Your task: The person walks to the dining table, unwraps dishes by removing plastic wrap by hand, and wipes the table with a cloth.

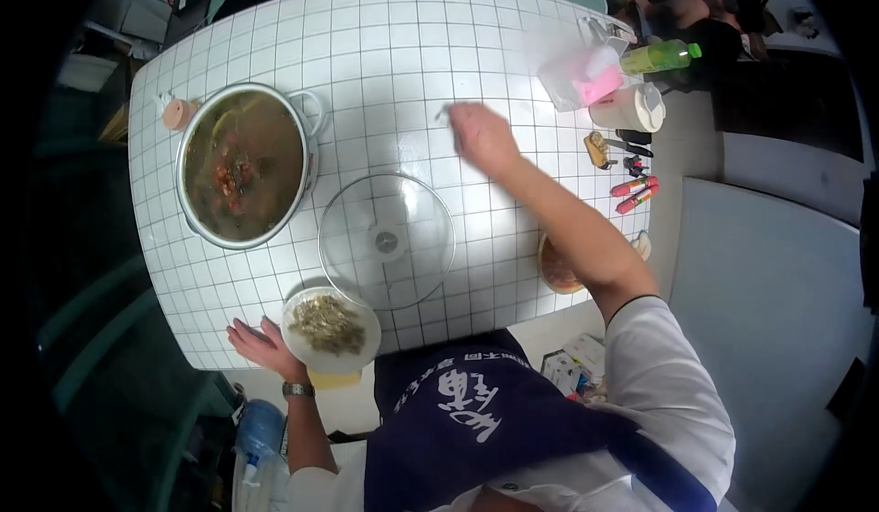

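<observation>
My right hand (pixel 482 135) is stretched over the middle of the tiled table, its fingers curled in and smeared by motion. A small greyish bit (pixel 444 114) shows at its fingertips, too blurred to name. My left hand (pixel 259 345) rests on the table's near left edge with fingers spread, just left of a white plate (pixel 316 363) of dry, shredded brownish-green food (pixel 328 324). A glass lid (pixel 417 228) lies flat between my hands, its rim over the plate's edge. Farther left stands a large white pot (pixel 240 243) of brown broth with red pieces (pixel 233 178) in it.
A pinkish jar (pixel 179 114) sits left of the pot. Along the right side are a pink-and-clear plastic bag (pixel 591 81), a green-capped bottle (pixel 659 57), a white lidded container (pixel 627 109), a knife (pixel 630 148), ginger (pixel 598 151) and red-wrapped sausages (pixel 635 193). My right forearm partly covers a round brown item (pixel 557 266).
</observation>
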{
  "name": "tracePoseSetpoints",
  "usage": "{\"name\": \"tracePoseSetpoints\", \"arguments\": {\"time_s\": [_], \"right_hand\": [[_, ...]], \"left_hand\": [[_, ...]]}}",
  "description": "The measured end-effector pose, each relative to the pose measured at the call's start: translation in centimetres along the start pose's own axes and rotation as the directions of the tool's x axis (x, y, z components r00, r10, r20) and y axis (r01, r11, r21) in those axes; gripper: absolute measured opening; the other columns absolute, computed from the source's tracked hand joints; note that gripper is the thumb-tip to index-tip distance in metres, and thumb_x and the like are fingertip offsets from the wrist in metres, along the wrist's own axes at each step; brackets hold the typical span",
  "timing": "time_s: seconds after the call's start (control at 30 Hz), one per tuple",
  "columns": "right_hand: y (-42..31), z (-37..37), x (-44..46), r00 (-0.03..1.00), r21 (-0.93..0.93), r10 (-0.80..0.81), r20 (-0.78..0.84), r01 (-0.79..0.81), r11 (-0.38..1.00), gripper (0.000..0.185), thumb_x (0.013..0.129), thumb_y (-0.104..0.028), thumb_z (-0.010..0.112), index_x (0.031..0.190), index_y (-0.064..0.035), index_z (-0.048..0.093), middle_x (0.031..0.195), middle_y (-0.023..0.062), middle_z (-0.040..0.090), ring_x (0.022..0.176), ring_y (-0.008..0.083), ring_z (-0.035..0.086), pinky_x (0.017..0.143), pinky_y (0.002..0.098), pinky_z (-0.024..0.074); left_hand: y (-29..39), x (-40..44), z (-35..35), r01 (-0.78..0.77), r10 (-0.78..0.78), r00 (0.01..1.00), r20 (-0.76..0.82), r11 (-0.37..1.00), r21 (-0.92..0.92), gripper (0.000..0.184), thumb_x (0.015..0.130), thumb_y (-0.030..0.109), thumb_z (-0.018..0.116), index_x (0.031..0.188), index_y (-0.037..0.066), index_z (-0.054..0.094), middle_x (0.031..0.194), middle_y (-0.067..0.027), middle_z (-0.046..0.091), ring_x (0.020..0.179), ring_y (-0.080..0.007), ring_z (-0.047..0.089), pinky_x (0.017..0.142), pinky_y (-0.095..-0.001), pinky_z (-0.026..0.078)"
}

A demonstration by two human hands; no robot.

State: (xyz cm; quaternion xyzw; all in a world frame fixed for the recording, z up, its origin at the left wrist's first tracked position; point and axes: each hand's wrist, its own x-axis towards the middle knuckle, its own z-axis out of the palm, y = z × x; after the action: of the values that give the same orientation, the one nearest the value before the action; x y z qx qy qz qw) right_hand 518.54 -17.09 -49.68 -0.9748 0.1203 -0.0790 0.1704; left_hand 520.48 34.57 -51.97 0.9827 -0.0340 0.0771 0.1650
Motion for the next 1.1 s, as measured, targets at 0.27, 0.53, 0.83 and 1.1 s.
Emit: {"name": "tracePoseSetpoints", "arguments": {"time_s": [0.27, 0.53, 0.83, 1.1], "right_hand": [[-2.2, -3.2, -5.7, 0.956, 0.320, 0.067, 0.285, -0.161, 0.933, 0.021, 0.088, -0.005, 0.054, 0.108, -0.0047, 0.059, 0.097, 0.0103, 0.064, 0.082, 0.0251, 0.059, 0.073, 0.0385, 0.0515], [3.7, -3.9, 2.6, 0.891, 0.498, 0.449, 0.064, -0.418, 0.760, 0.016, 0.093, -0.017, 0.055, 0.104, -0.0078, 0.061, 0.088, 0.0107, 0.062, 0.077, 0.0267, 0.058, 0.072, 0.0367, 0.0473], [1.7, -0.4, 3.0, 0.999, -0.009, 0.033, 0.015, -0.033, 0.999, 0.014, 0.086, -0.009, 0.059, 0.100, -0.0066, 0.061, 0.092, 0.0132, 0.059, 0.093, 0.0316, 0.058, 0.078, 0.0425, 0.0496], [-2.5, -1.9, -3.3, 0.981, 0.158, -0.074, 0.182, 0.045, 0.986, 0.019, 0.083, -0.008, 0.064, 0.101, -0.0065, 0.060, 0.096, 0.0113, 0.059, 0.096, 0.0296, 0.056, 0.084, 0.0392, 0.0500]], "left_hand": [[-0.2, 0.1, 0.1, 0.001, -0.001, 1.000, -0.019, 1.000, 0.024, 0.060, 0.097, 0.034, 0.053, 0.144, 0.001, 0.037, 0.150, -0.0248, 0.032, 0.139, -0.0412, 0.025, 0.113, -0.0533, 0.021], [0.8, 0.0, -0.3, 0.034, -0.034, 0.999, -0.006, 0.999, -0.013, 0.061, 0.098, 0.039, 0.050, 0.144, 0.001, 0.038, 0.151, -0.0242, 0.030, 0.140, -0.0392, 0.025, 0.113, -0.0523, 0.020], [0.7, 0.0, -0.4, 0.058, -0.057, 0.998, 0.010, 0.998, -0.020, 0.061, 0.097, 0.035, 0.053, 0.144, 0.001, 0.036, 0.152, -0.0243, 0.028, 0.140, -0.0413, 0.023, 0.114, -0.0537, 0.019], [0.2, 0.0, -0.1, 0.044, -0.044, 0.999, 0.002, 0.999, -0.027, 0.061, 0.097, 0.037, 0.052, 0.145, 0.003, 0.036, 0.152, -0.0241, 0.027, 0.140, -0.0410, 0.022, 0.114, -0.0545, 0.019]]}}
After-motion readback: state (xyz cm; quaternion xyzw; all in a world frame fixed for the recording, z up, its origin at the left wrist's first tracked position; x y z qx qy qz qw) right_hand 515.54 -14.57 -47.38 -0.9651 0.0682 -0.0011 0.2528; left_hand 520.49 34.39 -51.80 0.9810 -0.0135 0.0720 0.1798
